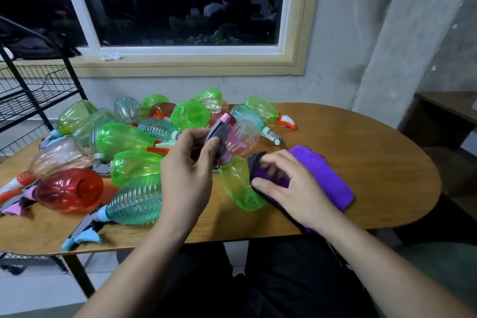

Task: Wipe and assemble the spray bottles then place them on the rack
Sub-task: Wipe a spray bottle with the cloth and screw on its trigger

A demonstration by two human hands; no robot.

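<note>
1. Forearms reach in from the lap over the table (361, 162), and both hands work on one green bottle (237, 186) held low in front of the pile (134, 142).
2. Progress looks early. The pile of bottles covers the table's left half, many with heads already on. The rack (38, 90) at far left shows no bottle on the shelves in view. By that, most of the wiping and all of the racking are left to do.
3. Left hand (191, 168): fingers and thumb are curled round the grey-and-pink head (223, 141), which sits at the bottle's neck. Whether it is screwed home I cannot tell.
4. Right hand (291, 186): thumb and bent fingers clamp the purple cloth (322, 175) against the bottle's lower side. The rest of the cloth lies on the table beyond the hand.
</note>
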